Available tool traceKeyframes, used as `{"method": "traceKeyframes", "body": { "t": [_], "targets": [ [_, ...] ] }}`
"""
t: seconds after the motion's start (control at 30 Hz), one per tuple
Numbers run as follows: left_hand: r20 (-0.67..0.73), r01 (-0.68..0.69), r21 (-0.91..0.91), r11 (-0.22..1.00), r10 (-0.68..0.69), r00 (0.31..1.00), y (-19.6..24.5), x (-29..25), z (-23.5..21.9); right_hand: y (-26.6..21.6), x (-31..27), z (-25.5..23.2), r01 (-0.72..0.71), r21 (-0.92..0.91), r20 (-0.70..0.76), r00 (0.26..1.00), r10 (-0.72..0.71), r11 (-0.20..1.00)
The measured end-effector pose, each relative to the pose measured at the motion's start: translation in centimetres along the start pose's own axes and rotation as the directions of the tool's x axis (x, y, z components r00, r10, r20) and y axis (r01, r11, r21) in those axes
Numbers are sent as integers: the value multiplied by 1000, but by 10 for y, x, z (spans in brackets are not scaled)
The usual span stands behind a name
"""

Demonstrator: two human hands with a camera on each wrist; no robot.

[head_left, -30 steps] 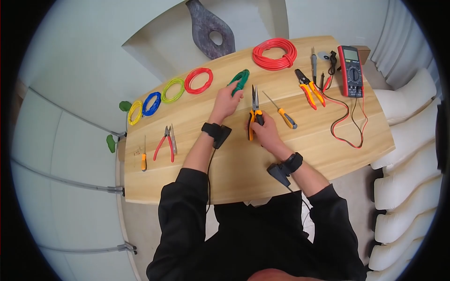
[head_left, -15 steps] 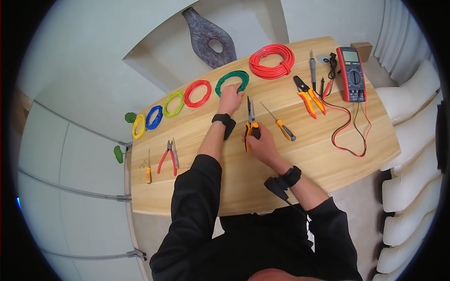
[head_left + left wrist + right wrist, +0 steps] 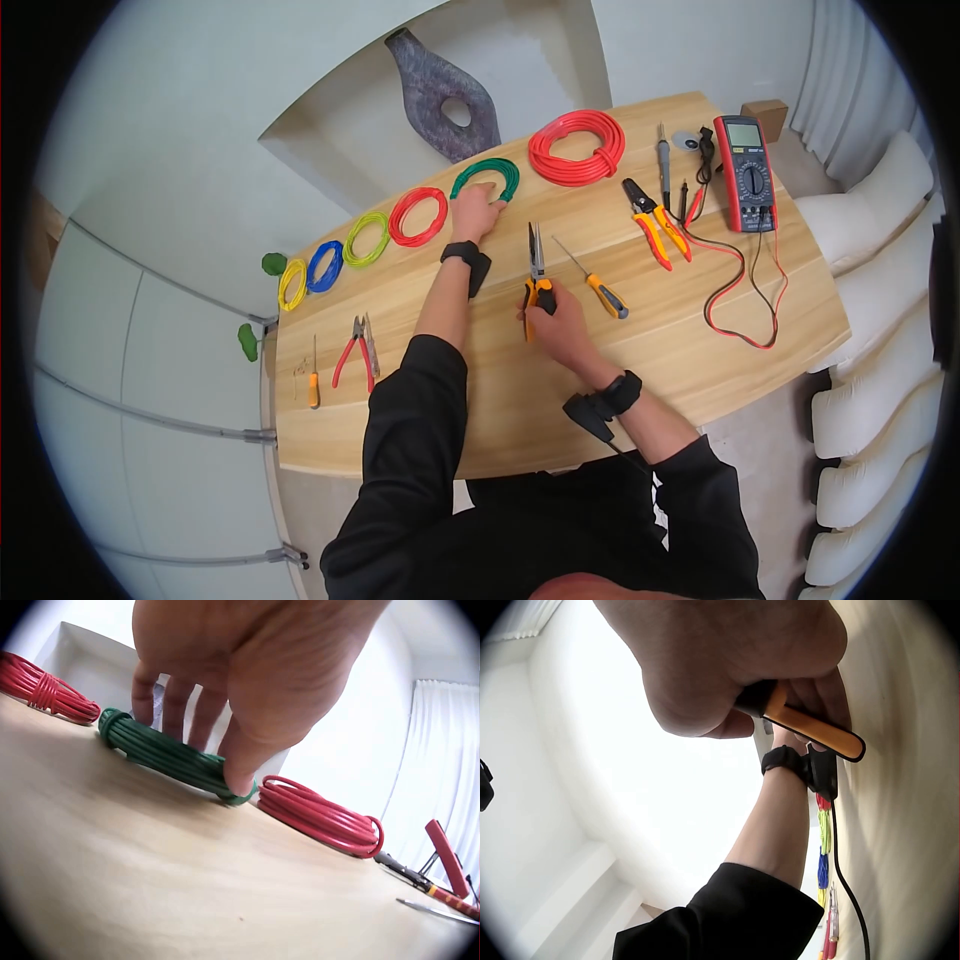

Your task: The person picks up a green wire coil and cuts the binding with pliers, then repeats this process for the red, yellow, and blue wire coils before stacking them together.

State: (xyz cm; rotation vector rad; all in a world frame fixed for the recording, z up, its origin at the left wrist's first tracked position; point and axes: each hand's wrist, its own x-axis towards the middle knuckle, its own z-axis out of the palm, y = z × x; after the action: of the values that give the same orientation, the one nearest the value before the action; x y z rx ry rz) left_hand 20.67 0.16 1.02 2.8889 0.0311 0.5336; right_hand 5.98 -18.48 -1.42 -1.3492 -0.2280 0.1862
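Observation:
My left hand [image 3: 475, 212] is at a coil of green wire [image 3: 508, 172] lying between two red coils at the far side of the table. In the left wrist view the thumb presses the near side of the green coil [image 3: 165, 759], with the fingers reaching down behind its front strands. Needle-nose pliers [image 3: 537, 262] are gripped by the handles in my right hand [image 3: 565, 328], their jaws pointing away from me and slightly parted. One orange handle [image 3: 817, 733] sticks out below the palm in the right wrist view.
Red [image 3: 418, 217], lime, blue and yellow wire coils line the far left edge. A screwdriver [image 3: 607, 296] lies right of the pliers; wire strippers [image 3: 655, 225], a soldering iron [image 3: 664, 165] and a multimeter [image 3: 746, 175] are farther right. Red-handled cutters [image 3: 355, 355] and another screwdriver [image 3: 314, 385] lie left.
The green coil, earlier held on a slant in my left hand, now lies flat as a ring, a little farther left. My right hand keeps its grip on the pliers.

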Motion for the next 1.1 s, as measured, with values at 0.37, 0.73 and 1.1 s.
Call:
{"method": "traceKeyframes", "body": {
  "t": [0.37,0.73,1.1],
  "targets": [
    [-4,293,181,939,-297,955,-73,-34,-26,-9,-5,2,23,-101,23,1000,-21,995],
    [166,211,183,960,-242,956,-73,-71,-45,1,0,-1,83,-125,-4,996,-84,989],
    [273,126,-175,976,-75,959,-24,-172,-82,12,5,-5,30,-65,28,999,-28,997]
  ]
}}
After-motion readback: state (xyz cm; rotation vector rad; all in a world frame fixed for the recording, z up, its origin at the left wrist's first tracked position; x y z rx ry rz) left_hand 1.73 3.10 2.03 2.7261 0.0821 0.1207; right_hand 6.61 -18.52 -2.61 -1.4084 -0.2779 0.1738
